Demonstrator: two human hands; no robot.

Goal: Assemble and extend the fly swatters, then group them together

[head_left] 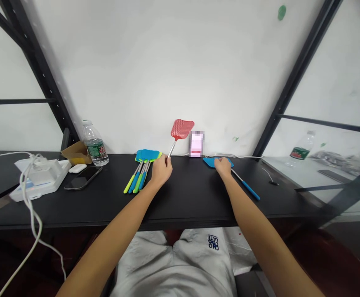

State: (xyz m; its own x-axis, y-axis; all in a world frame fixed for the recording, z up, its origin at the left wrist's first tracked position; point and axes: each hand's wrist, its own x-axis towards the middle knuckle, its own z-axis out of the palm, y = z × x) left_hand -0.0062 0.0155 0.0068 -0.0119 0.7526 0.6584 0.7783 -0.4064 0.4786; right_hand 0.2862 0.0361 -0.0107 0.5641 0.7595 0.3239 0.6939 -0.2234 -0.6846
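My left hand [161, 169] is closed around the handle of a red fly swatter [182, 128], whose mesh head is raised in front of the wall. Farther right, my right hand [223, 167] is closed at the head of a blue fly swatter [210, 162]. That swatter lies on the black table, its metal shaft and blue grip [250, 190] slanting toward me on the right. Beside my left hand lies a pile of fly swatters [148, 155] with blue heads on top, a yellow-green edge beneath, and several blue, green and yellow grips fanned toward me.
A blurred pink-screened device [196, 144] leans against the wall. On the left are a water bottle [95, 144], a cardboard box [77, 152], a phone [83, 178], a white case [77, 168] and a power strip with cables [45, 173]. A short cable [271, 178] lies right.
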